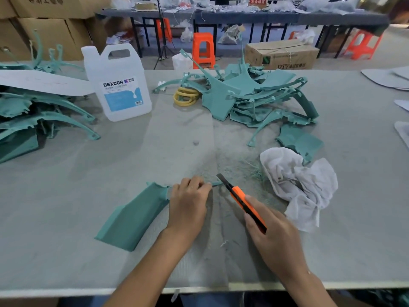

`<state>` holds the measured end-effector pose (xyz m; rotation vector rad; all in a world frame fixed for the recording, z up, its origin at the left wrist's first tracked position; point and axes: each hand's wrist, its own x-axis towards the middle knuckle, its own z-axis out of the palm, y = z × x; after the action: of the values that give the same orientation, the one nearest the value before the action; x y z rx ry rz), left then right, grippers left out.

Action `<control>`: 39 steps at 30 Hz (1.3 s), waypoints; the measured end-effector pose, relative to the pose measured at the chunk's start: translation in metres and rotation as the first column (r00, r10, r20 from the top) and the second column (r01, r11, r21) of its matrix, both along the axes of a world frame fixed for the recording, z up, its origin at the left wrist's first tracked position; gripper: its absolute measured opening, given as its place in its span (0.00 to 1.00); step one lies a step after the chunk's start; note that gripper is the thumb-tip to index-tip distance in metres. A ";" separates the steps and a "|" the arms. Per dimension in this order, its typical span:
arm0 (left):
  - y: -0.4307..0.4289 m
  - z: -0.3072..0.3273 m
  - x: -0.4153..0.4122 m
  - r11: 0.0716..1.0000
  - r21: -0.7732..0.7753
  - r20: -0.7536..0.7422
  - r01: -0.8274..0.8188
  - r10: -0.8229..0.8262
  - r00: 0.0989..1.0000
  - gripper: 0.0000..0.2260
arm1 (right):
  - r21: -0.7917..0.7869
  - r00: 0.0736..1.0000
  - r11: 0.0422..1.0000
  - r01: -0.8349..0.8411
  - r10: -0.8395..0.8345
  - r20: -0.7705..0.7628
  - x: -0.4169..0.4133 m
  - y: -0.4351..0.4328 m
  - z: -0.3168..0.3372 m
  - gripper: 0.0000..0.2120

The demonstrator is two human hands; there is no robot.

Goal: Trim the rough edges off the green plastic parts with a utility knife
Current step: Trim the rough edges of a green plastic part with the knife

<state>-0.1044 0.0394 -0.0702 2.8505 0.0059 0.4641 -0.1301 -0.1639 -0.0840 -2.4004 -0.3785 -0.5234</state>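
Green moulded plastic part [132, 216], a curved panel with a thin arm, lay at six o'clock on the grey worktop [155, 151], its arm gripped by the left hand [188, 204]. At three o'clock of it the right hand [272, 235] clenched an orange utility knife [243, 202], blade out, tip just beside the arm. Green shavings [239, 165] lay beyond. A heap of green parts [33, 116] at nine o'clock and a second heap [254, 100] at one o'clock suggested much remained.

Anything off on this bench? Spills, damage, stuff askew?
No spill or visible damage. Only green shavings strewn on the table beside the crumpled white rag, and the far parts pile is a loose tangle.
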 end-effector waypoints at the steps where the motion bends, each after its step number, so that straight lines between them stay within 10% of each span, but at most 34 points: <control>1: 0.000 -0.001 0.000 1.000 0.005 0.002 0.002 -0.002 1.000 0.20 | 0.004 1.000 1.000 0.005 -0.005 0.000 0.000 0.001 -0.001 0.23; 39: 0.004 -0.006 0.004 1.000 -0.027 0.033 0.003 -0.003 0.999 0.21 | 0.051 0.999 0.998 0.037 -0.035 -0.041 -0.005 -0.001 0.002 0.23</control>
<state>-0.1002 0.0436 -0.0762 2.8157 0.0018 0.5063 -0.1355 -0.1648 -0.0818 -2.3682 -0.3009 -0.4950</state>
